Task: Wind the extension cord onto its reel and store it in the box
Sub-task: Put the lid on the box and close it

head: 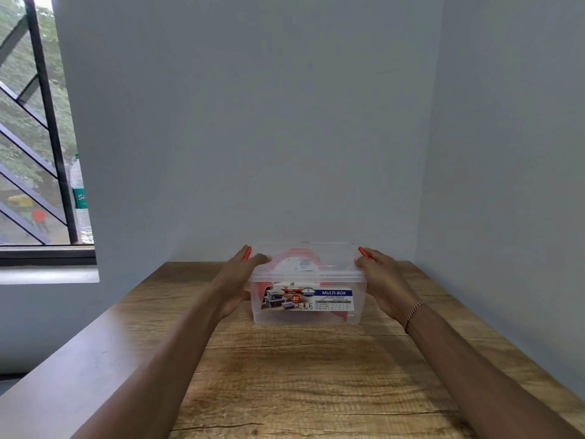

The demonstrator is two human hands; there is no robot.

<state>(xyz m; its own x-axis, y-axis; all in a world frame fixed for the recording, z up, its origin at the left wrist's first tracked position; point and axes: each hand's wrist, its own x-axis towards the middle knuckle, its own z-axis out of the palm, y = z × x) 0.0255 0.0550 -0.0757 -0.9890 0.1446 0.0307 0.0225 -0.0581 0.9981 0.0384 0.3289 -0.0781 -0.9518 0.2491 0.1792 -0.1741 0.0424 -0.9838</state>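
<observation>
A clear plastic box (305, 315) with a blue "MULTI-BOX" label stands on the wooden table (304, 375) near the back wall. Its clear lid (329, 258) is on top. Through the lid and walls I see the red and white cord reel (292, 263) inside. My left hand (237, 277) grips the box's left end, fingers over the orange latch (247, 253). My right hand (380, 277) grips the right end at the other orange latch (364, 252). The cord itself is not visible apart from the reel.
The table sits in a corner, with walls close behind and to the right. At the left is a barred window (34, 137) with a sill; a clear plastic bottle (79, 198) stands on it.
</observation>
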